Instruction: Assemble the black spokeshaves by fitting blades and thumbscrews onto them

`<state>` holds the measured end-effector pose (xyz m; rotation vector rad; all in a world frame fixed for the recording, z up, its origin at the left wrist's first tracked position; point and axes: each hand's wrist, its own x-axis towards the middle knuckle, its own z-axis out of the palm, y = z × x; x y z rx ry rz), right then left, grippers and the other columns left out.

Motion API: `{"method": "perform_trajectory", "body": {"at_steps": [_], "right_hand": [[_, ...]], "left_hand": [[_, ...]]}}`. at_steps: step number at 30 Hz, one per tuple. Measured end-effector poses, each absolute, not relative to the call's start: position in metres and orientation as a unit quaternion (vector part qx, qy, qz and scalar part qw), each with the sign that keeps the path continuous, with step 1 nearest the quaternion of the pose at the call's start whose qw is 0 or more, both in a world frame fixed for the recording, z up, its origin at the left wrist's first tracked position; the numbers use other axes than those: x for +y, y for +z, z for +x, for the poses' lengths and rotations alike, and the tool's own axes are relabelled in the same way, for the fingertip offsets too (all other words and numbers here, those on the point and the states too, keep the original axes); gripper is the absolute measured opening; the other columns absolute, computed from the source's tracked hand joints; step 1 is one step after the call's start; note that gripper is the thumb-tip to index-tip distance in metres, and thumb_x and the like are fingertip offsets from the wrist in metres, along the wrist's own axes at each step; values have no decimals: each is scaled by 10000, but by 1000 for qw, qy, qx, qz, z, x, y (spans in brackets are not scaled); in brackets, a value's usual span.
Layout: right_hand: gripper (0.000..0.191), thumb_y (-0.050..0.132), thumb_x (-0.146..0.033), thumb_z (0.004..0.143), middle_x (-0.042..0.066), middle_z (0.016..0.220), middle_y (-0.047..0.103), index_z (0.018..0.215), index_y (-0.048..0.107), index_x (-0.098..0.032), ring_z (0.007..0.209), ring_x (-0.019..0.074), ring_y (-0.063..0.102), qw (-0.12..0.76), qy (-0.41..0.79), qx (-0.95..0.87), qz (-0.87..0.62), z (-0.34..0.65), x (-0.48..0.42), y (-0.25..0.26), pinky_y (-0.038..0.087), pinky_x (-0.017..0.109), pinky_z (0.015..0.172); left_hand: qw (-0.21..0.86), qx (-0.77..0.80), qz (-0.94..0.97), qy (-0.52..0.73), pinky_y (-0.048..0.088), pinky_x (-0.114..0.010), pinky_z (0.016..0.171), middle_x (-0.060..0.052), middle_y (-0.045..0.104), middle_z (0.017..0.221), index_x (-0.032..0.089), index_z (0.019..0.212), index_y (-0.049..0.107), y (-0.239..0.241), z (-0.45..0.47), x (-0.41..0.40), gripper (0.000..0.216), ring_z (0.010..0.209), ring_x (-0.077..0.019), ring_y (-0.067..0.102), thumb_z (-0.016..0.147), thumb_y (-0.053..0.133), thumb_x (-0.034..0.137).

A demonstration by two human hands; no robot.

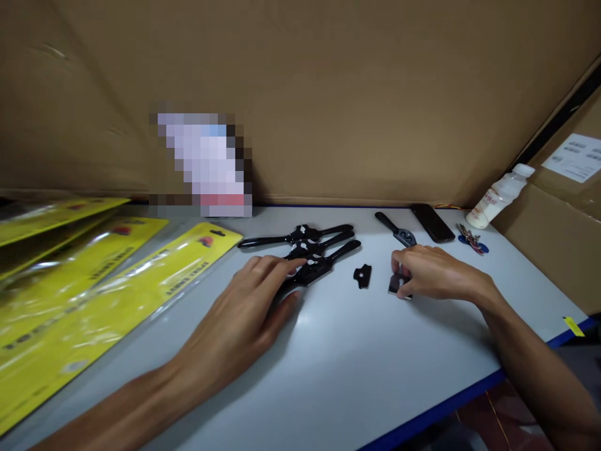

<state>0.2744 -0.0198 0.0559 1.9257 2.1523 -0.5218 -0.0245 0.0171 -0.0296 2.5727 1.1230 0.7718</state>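
Observation:
Several black spokeshaves lie close together, one behind another, in the middle of the table. My left hand is closed around the near spokeshave, its fingers covering that tool's left handle. My right hand pinches a small, flat, dark metal blade at the tabletop, partly hidden by the fingers. Between the hands lies a small black notched plate with a hole in it. Just behind my right hand is another black spokeshave, its near part hidden by the hand.
Yellow cards in clear plastic packs overlap on the left. A dark phone, keys and a bottle are at the back right. Cardboard walls the back; a labelled carton stands right. The table has a blue edge.

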Motion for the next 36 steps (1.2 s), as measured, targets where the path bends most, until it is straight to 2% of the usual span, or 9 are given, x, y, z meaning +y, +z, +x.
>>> {"method": "perform_trajectory", "body": {"at_steps": [4, 7, 10, 13, 17, 21, 25, 31, 36], "right_hand": [[231, 693, -422, 824, 31, 867, 690, 933, 657, -221, 763, 189, 590, 12, -172, 738, 653, 290, -8, 58, 343, 293, 619], [219, 586, -415, 909, 49, 917, 704, 917, 657, -207, 815, 191, 612, -96, -69, 686, 718, 313, 4, 57, 363, 297, 665], [293, 656, -492, 842, 78, 917, 696, 918, 686, -211, 871, 248, 611, -5, -31, 633, 774, 332, 11, 51, 348, 310, 664], [266, 752, -442, 734, 80, 877, 679, 852, 702, -209, 813, 249, 603, 57, -68, 628, 773, 342, 14, 43, 326, 303, 631], [104, 717, -261, 695, 33, 782, 649, 754, 653, -203, 725, 190, 574, 51, -124, 646, 751, 349, 23, 31, 310, 280, 599], [230, 649, -309, 759, -21, 578, 497, 603, 522, -198, 588, 140, 468, 10, -181, 652, 736, 353, 34, 26, 287, 273, 555], [336, 505, -401, 890, -31, 579, 441, 621, 449, -207, 553, 116, 412, -80, -195, 658, 723, 351, 31, 40, 298, 267, 543], [361, 567, -513, 920, -58, 591, 460, 789, 617, -180, 502, 87, 349, -139, -344, 726, 579, 329, 6, 70, 272, 244, 494], [282, 655, -392, 914, -41, 633, 540, 781, 692, -147, 582, 84, 416, -110, -436, 796, 406, 277, -16, 72, 320, 229, 558]], "left_hand": [[133, 368, 880, 270, 520, -488, 921, -111, 628, 1203, 222, 1305, 551, -27, -27, 15, 332, 1110, -304, 598, 1005, 449, 320], [149, 341, 884, 285, 528, -472, 890, -117, 647, 1180, 219, 1273, 580, -25, -27, 12, 314, 1086, -309, 620, 992, 475, 311], [136, 331, 876, 324, 520, -470, 859, -103, 672, 1122, 232, 1236, 620, -24, -24, 8, 298, 1031, -315, 633, 978, 486, 298], [122, 326, 871, 346, 510, -471, 845, -95, 671, 1100, 238, 1221, 631, -22, -22, 6, 288, 1008, -312, 627, 975, 490, 288], [122, 307, 874, 357, 518, -457, 815, -96, 668, 1080, 239, 1208, 625, -24, -22, 6, 277, 991, -297, 625, 982, 469, 270], [136, 301, 870, 368, 525, -449, 841, -78, 676, 1078, 270, 1201, 633, -27, -22, 4, 273, 1004, -286, 634, 979, 474, 264], [136, 318, 859, 378, 529, -427, 891, -73, 658, 1138, 275, 1244, 607, -26, -21, -1, 281, 1052, -270, 640, 998, 470, 268], [66, 332, 858, 387, 512, -419, 949, -120, 579, 1274, 231, 1422, 451, -19, -19, -11, 409, 1161, -286, 591, 1016, 464, 282], [106, 316, 885, 324, 508, -376, 810, -74, 688, 1052, 253, 1281, 575, -26, -13, -33, 314, 927, -257, 648, 1028, 440, 382]]}}
